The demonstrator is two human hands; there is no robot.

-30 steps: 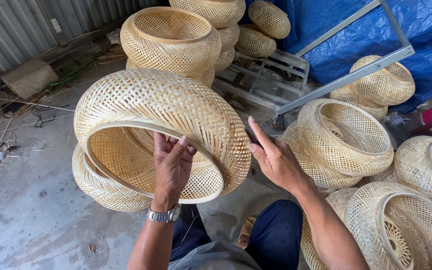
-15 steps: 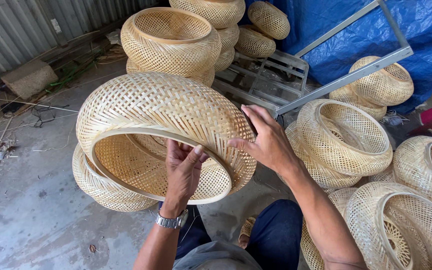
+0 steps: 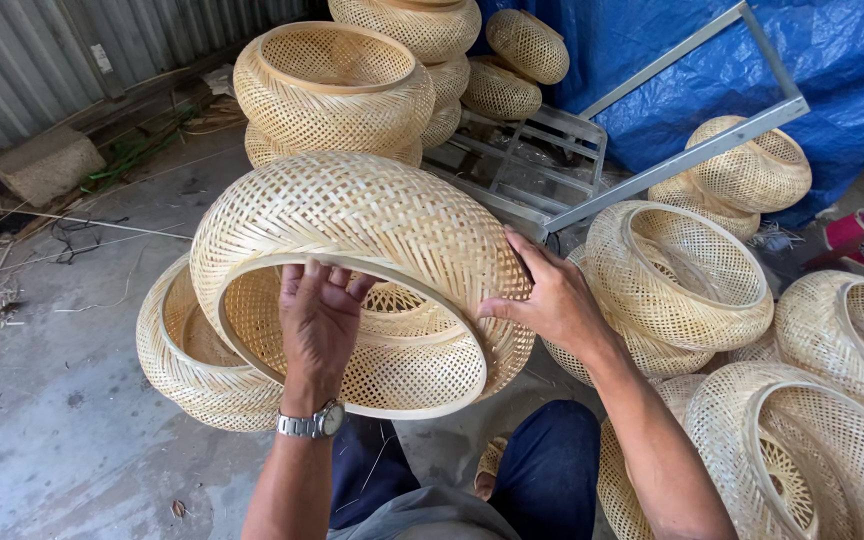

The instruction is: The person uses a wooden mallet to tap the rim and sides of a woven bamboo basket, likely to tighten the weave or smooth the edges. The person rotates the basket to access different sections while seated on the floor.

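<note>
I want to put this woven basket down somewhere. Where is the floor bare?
Bare concrete floor lies to the left, between the corrugated wall and the lower basket. The right is crowded with baskets up to the blue tarp.

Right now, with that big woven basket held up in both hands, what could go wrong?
The left hand hooks only its fingers over the rim of the held basket, and the right hand merely presses its side, so it might slip onto the basket below. Rough woven strips could also splinter fingers.
</note>
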